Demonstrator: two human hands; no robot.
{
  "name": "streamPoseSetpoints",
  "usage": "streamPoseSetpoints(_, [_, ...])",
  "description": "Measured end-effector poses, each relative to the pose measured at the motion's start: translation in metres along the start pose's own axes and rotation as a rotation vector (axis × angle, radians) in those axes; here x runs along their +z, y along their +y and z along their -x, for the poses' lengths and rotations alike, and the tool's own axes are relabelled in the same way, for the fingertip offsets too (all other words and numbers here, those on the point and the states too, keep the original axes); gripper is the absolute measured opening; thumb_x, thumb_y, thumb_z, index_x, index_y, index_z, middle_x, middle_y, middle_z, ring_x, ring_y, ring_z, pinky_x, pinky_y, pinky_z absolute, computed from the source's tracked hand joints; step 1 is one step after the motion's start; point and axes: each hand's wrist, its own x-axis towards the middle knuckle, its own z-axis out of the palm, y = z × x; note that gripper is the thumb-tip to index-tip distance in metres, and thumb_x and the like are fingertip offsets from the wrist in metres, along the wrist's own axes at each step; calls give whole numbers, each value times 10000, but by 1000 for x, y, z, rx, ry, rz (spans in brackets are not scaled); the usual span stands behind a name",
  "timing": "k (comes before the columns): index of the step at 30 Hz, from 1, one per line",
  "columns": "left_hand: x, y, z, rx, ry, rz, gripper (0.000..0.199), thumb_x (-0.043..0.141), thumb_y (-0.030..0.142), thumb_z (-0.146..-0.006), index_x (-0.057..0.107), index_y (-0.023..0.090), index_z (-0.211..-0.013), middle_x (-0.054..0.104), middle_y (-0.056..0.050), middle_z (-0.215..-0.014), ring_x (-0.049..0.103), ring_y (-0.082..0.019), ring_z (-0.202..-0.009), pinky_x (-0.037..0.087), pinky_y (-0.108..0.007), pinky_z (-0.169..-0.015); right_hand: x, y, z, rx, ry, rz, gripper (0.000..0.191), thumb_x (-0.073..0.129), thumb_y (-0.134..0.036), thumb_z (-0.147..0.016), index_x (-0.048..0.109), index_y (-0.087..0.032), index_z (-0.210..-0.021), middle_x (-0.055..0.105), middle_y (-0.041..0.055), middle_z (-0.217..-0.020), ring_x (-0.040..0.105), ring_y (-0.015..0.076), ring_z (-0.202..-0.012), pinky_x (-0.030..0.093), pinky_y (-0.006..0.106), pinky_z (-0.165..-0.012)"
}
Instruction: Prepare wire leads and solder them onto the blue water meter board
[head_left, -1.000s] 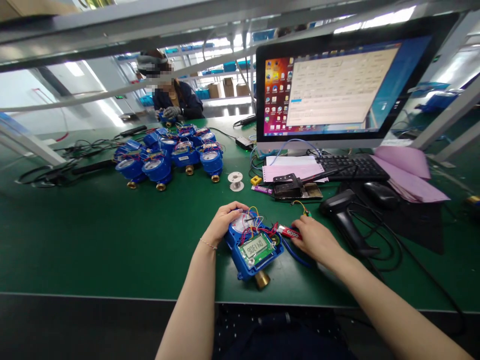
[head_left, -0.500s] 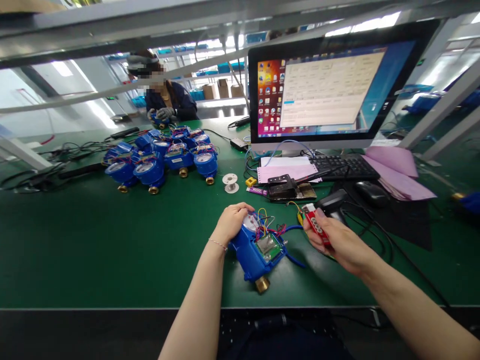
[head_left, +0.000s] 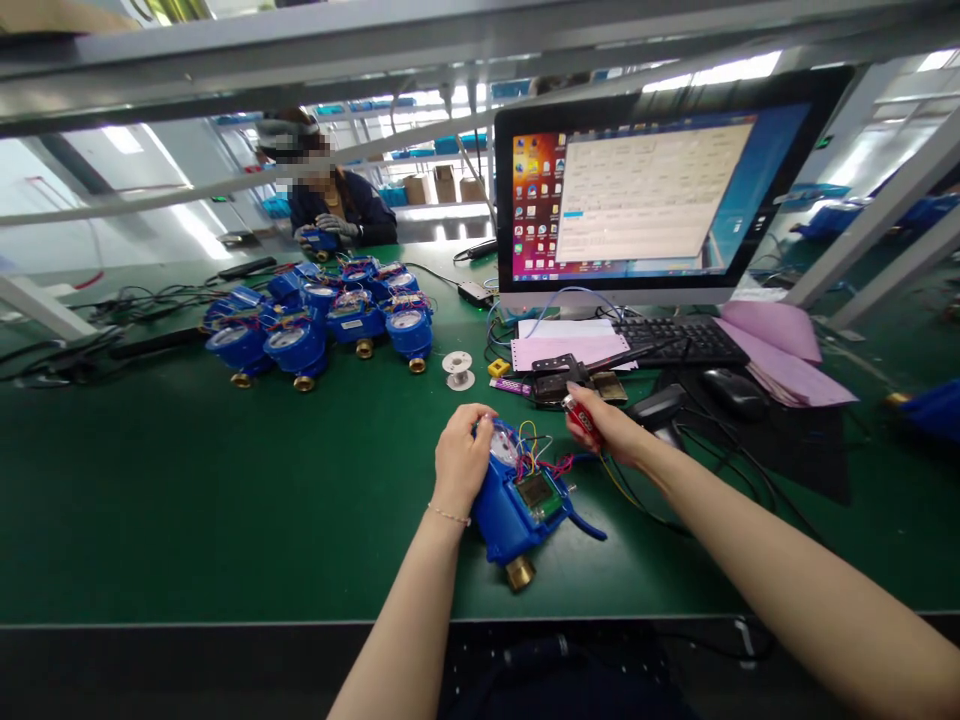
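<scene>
A blue meter [head_left: 502, 515] with a round dial, an open circuit board [head_left: 538, 492], loose coloured wires and a brass fitting lies on the green table [head_left: 225, 500]. My left hand [head_left: 461, 455] is wrapped round the dial end of the meter. In my right hand [head_left: 600, 425] is a red device [head_left: 582, 420] with a pale tip and a thin yellow wire running from it. That hand is up and to the right of the board, close to the black metal holder [head_left: 559, 382], and apart from the meter.
Several blue meters [head_left: 352, 320] stand at the back left. A wire spool [head_left: 458, 371], monitor [head_left: 645, 200], keyboard [head_left: 675, 340], mouse [head_left: 735, 393] and black scanner [head_left: 660, 408] are ahead and right. Across the table, a person's gloved hands [head_left: 334, 228] hold a blue part.
My right hand has moved left and slightly up with the red device, nearer to the black holder. My left hand stays on the meter, its fingers slightly shifted.
</scene>
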Motion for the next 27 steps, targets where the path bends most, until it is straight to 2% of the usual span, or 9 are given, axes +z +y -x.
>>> streamPoseSetpoints(3, [4,5,30,44,62,-24,298,379,342,-855,535,190,-1060,539,-95,-1157,461,-232,-1129,311,-427,-1019,4,-1,-19,-16,-117,34,632,246,-684,-806,349,-186,-431,302,-28,-345,273,62,-321,188,209,-343])
streamPoseSetpoints(5, [9,7,55,81,60,-64,355,415,363,-851,462,219,-1172,412,-108,-1328,339,-256,-1270,230,-499,-1073,6,0,-26,-38,-192,63,607,269,-641,-815,359,-186,-424,301,-27,-338,272,62,-318,192,209,-337])
streamPoseSetpoints(8, [16,7,85,159,76,-157,506,529,412,-796,380,240,-1248,205,-126,-1454,174,-314,-1362,209,-575,-1071,8,2,-30,-58,-277,98,562,293,-579,-817,363,-187,-420,298,-29,-330,250,56,-310,186,210,-329])
streamPoseSetpoints(10, [20,5,95,214,96,-213,583,590,424,-753,360,234,-1254,144,-143,-1467,135,-350,-1369,223,-606,-1057,8,4,-30,-65,-315,114,539,301,-560,-806,351,-191,-417,298,-31,-327,229,52,-306,170,210,-324])
streamPoseSetpoints(14, [22,2,99,251,99,-247,635,608,402,-742,303,223,-1269,137,-167,-1462,143,-366,-1366,243,-623,-1048,8,6,-31,-84,-354,140,500,307,-548,-779,334,-198,-423,304,-36,-327,218,48,-307,160,209,-330])
streamPoseSetpoints(20, [23,4,97,231,140,-205,723,625,407,-722,250,193,-1302,181,-190,-1452,161,-367,-1364,232,-621,-1059,10,0,-31,-133,-402,195,397,362,-471,-733,356,-191,-452,321,-43,-333,224,48,-317,158,206,-347])
streamPoseSetpoints(27, [24,1,97,230,132,-212,755,619,425,-723,228,169,-1316,188,-202,-1449,170,-363,-1361,234,-615,-1063,9,4,-37,-174,-496,225,466,349,-482,-750,361,-182,-394,323,-28,-317,247,52,-309,179,210,-349])
